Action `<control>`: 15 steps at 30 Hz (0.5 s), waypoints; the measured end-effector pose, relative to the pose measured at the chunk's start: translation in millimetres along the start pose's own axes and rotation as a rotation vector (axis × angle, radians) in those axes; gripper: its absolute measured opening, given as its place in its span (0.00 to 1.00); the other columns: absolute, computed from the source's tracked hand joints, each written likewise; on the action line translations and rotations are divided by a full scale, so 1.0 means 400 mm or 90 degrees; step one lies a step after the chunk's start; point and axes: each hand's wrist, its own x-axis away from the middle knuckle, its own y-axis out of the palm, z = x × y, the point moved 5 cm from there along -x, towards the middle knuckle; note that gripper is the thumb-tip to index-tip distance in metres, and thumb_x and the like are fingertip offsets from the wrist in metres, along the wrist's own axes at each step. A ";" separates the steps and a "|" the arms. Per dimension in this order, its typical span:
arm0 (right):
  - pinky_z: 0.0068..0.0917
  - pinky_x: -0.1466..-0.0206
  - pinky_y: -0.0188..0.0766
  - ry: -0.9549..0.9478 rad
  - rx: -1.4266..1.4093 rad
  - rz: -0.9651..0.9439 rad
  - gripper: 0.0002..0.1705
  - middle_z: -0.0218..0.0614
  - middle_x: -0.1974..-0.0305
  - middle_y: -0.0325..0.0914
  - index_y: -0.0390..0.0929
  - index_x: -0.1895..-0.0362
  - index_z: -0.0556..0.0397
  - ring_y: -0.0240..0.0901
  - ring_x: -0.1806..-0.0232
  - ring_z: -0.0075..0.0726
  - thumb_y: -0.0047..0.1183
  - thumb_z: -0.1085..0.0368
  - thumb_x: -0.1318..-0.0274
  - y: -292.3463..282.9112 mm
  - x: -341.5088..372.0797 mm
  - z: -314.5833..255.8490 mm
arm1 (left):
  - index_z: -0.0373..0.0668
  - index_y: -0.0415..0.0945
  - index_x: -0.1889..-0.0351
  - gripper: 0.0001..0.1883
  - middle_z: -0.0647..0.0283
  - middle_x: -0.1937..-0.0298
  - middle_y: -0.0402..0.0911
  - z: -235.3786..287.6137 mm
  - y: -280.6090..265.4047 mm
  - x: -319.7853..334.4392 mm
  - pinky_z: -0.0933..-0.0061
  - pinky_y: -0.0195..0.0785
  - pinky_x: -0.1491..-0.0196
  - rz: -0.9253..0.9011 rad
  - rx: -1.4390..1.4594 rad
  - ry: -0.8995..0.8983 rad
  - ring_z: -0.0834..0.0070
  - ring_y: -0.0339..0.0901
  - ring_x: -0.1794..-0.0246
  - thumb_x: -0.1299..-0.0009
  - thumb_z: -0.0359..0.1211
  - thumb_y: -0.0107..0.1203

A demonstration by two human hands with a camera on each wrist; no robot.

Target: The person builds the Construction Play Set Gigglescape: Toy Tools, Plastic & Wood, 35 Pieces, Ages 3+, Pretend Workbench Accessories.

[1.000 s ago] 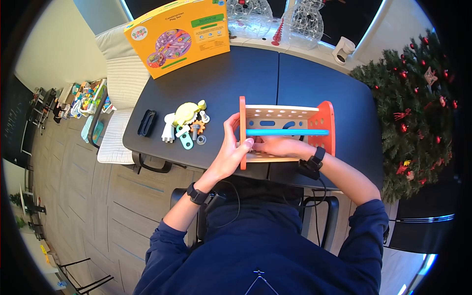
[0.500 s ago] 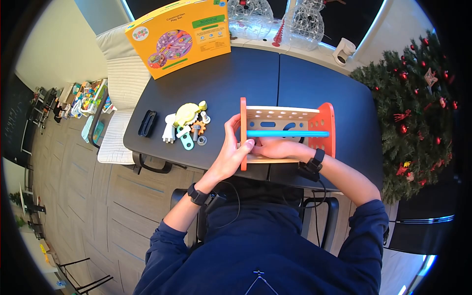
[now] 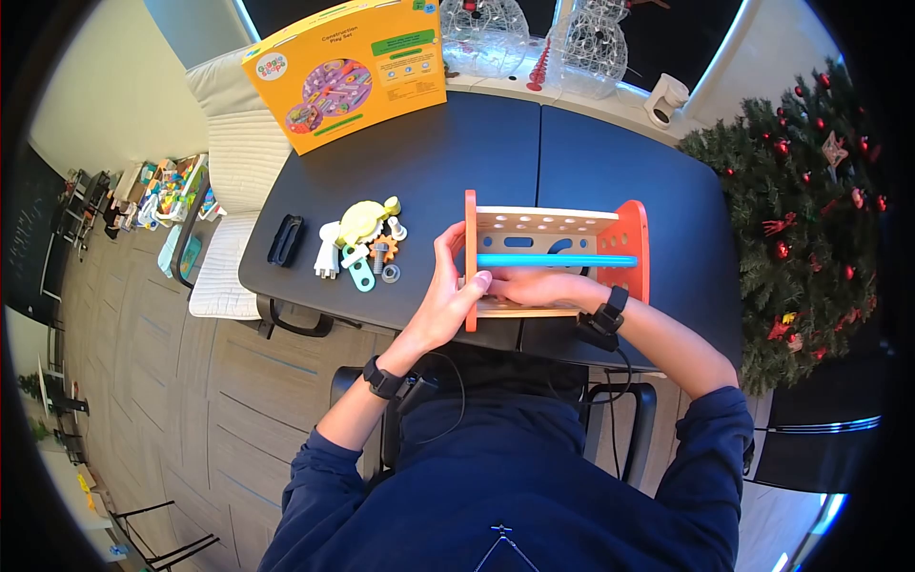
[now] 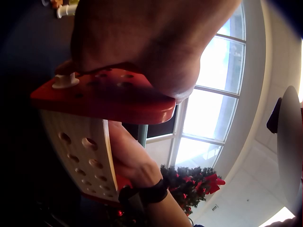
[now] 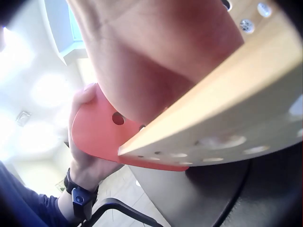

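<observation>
Dark surface (image 3: 486,153) before you, decorated tree (image 3: 810,210) by its right edge. Toy frame (image 3: 558,260) sits at your near edge; surface runs behind it and rightward. Your left hand (image 3: 448,300) grips its orange left panel (image 3: 471,250); right hand (image 3: 538,288) is inside, fingers hidden, can't tell their state. Pose unchanged from 0.5 s ago.

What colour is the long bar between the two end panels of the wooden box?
The bar is bright blue; it shows best in the head view.
</observation>
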 end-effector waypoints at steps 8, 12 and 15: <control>0.45 0.39 0.75 -0.065 0.061 0.091 0.20 0.47 0.49 0.85 0.81 0.41 0.55 0.80 0.42 0.49 0.62 0.62 0.35 -0.024 0.026 -0.082 | 0.39 0.38 0.16 0.47 0.45 0.17 0.50 -0.009 0.001 0.001 0.49 0.55 0.19 -0.004 0.048 -0.024 0.55 0.52 0.15 0.23 0.44 0.56; 0.48 0.40 0.76 -0.080 0.106 0.132 0.19 0.48 0.49 0.84 0.79 0.43 0.55 0.81 0.43 0.52 0.63 0.63 0.34 -0.009 -0.006 -0.025 | 0.39 0.40 0.16 0.45 0.43 0.16 0.50 -0.005 0.001 0.004 0.47 0.57 0.19 0.000 0.068 -0.020 0.53 0.44 0.11 0.23 0.41 0.57; 0.49 0.42 0.77 -0.084 0.076 0.121 0.17 0.49 0.50 0.84 0.79 0.45 0.55 0.82 0.46 0.54 0.62 0.61 0.32 -0.022 0.014 -0.050 | 0.39 0.40 0.16 0.45 0.43 0.16 0.50 -0.013 -0.004 0.002 0.47 0.60 0.21 -0.001 0.043 -0.004 0.53 0.44 0.11 0.23 0.40 0.57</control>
